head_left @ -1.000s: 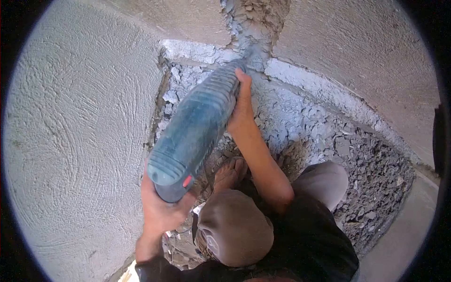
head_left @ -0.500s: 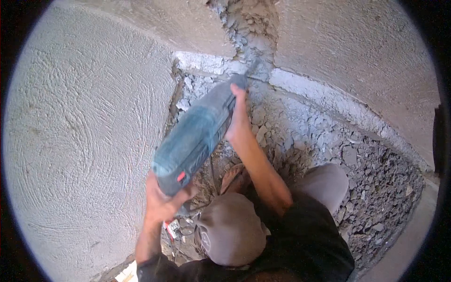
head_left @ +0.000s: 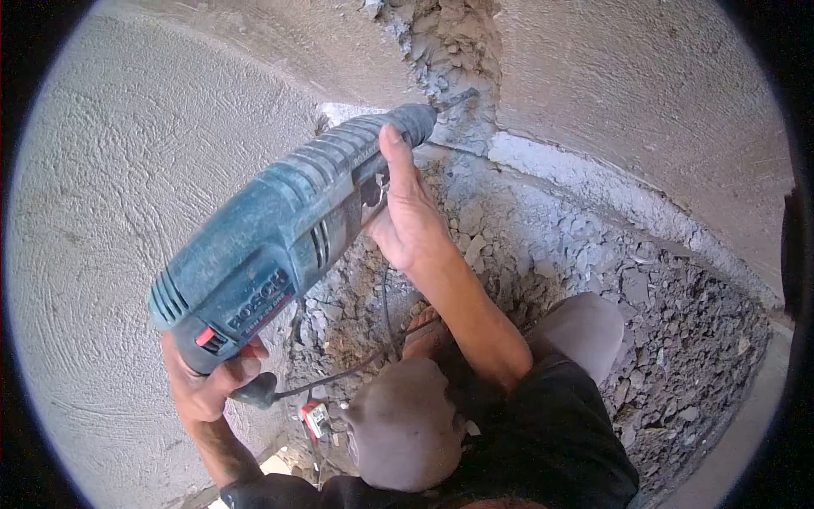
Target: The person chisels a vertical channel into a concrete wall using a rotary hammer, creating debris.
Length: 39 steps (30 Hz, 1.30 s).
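A blue-green rotary hammer [head_left: 254,246] slants across the left half of the view. Its chisel bit [head_left: 458,99] reaches into the rough groove [head_left: 454,47] cut in the wall, just above the white strip at the wall's foot. My left hand [head_left: 208,382] is wrapped round the rear handle, below the red switch. Under the grey front end, my right hand [head_left: 407,212] grips the tool from below, thumb up along its side. A black cord [head_left: 339,373] trails from the handle across the rubble.
Broken rubble [head_left: 670,339] covers the floor between the plastered left wall [head_left: 127,212] and the far wall [head_left: 627,85]. My bent knees [head_left: 407,424] and a foot [head_left: 424,331] are close below the tool. A small red-and-white item [head_left: 315,418] lies by the cord.
The hammer's rear end has swung left and toward me, turning its side into view. The bit now sits slightly higher and flatter in the groove. Both hands moved with it, keeping hold.
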### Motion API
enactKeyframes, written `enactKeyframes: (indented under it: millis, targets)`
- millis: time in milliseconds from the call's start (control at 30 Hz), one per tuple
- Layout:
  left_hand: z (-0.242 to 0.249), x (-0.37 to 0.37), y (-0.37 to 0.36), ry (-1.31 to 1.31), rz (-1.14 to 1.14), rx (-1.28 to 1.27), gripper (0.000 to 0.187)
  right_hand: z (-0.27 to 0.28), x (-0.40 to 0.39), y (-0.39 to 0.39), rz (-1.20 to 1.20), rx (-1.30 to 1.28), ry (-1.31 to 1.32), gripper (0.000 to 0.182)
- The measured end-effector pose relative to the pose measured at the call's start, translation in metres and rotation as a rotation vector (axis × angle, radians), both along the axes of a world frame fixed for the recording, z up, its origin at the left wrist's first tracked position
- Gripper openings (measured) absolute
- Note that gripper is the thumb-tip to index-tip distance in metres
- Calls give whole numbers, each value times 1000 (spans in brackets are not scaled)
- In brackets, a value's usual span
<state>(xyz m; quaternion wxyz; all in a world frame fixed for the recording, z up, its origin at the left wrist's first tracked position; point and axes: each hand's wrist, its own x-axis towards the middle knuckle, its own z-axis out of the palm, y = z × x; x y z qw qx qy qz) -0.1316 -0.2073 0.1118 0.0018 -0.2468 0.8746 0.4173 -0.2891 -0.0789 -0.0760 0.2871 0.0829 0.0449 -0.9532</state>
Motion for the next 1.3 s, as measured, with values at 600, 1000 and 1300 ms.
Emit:
enactKeyframes:
  millis: [600,1000,1300]
  targets:
    - [10,-79,-13,-52,-91,60,30,-8,-49,-18,-46,159,-52,63]
    - [25,-102,11,-37,-88,20,34,-18,-69,-11,-95,117,-14,68]
    - [47,-126,28,-81,-197,-42,21,-8,-84,1,-120,57,36,62]
